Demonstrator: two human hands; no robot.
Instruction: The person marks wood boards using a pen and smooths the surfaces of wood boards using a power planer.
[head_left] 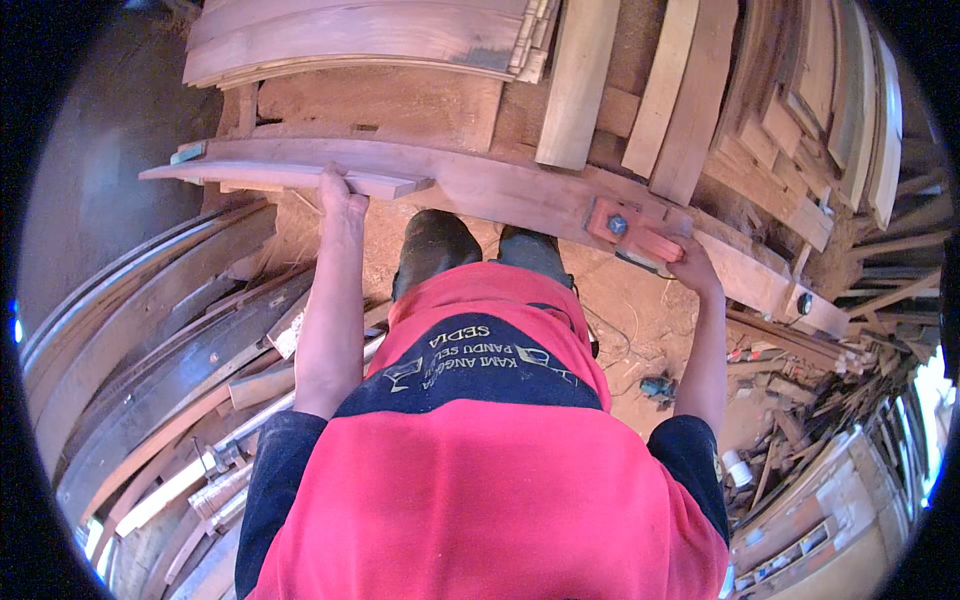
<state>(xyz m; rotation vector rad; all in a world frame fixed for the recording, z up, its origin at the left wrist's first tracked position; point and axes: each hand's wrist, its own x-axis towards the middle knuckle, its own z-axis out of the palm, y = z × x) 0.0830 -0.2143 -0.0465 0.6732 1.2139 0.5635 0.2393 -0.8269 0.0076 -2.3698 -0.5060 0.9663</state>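
My left hand [341,191] is closed around the near edge of a narrow wooden board [275,176]. That board lies on a long wooden beam [480,185] that runs across in front of me. Off to the right, my right hand [694,266] grips the rear handle of an orange power planer [640,233] with a blue knob at its front. The planer rests on the same beam, apart from the narrow board. Its underside is hidden.
A stack of wide planks [350,40] lies beyond the beam, with spaced boards [580,85] to its right. Long planks [150,340] fill the left side. Wood offcuts [800,430] and a teal power tool [657,388] lie on the dusty floor at right.
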